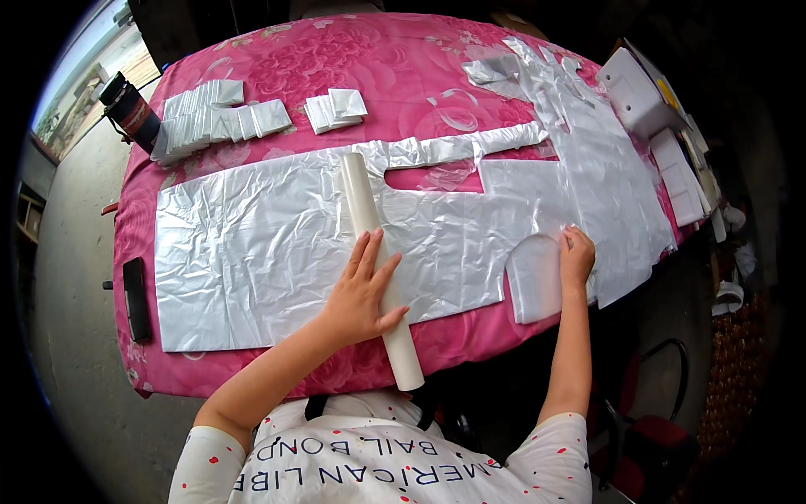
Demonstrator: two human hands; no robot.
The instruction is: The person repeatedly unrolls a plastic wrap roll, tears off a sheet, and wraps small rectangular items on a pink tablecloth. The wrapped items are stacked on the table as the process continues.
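White tube (pixel 374 252) lying across the silver plastic sheet (pixel 252 252) on the pink floral cloth (pixel 336 67); left hand (pixel 361 294) rests flat on it, fingers spread. Right hand (pixel 577 256), fingers curled, presses the sheet's rounded flap (pixel 533 277). Folded white stacks (pixel 218 122) lie beyond.

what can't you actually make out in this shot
Head view only:
- Middle of the white roll: covered by the left hand.
- Right hand fingertips: curled onto the silver plastic sheet, so any grip is unclear.
- Boxes at the right edge: bent by the fisheye rim, dark beyond.
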